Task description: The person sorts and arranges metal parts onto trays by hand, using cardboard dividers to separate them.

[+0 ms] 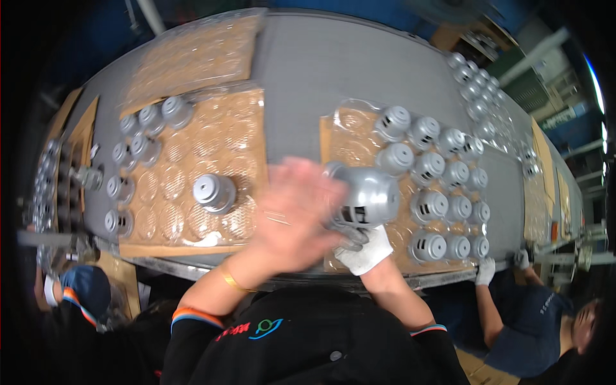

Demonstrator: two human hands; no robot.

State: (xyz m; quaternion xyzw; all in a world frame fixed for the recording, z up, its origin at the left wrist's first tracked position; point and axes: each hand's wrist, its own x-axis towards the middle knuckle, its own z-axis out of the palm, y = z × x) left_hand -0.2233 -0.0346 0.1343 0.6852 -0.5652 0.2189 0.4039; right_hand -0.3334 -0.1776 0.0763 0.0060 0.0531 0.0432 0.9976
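My right hand (366, 251), in a white glove, is closed round the lower side of a silver cup-shaped part (375, 196) with dark markings, held tilted above the right tray. Beside its left end is my bare left hand (292, 215), blurred by motion, its fingers stretched out and thumb apart. Whether the left fingertips touch the part is hard to make out. Similar silver parts (428, 205) stand in rows on the right clear plastic tray (353, 151). On the left clear tray (186, 189), one silver part (213, 192) stands alone, with several others (144, 147) along its far and left sides.
Both trays lie on brown cardboard on a grey table (301, 70). Another plastic tray (192, 61) lies at the far left. More silver parts (475, 86) stand at the far right. A co-worker's gloved hand (486, 271) rests at the table's near edge; another person (83, 292) is at left.
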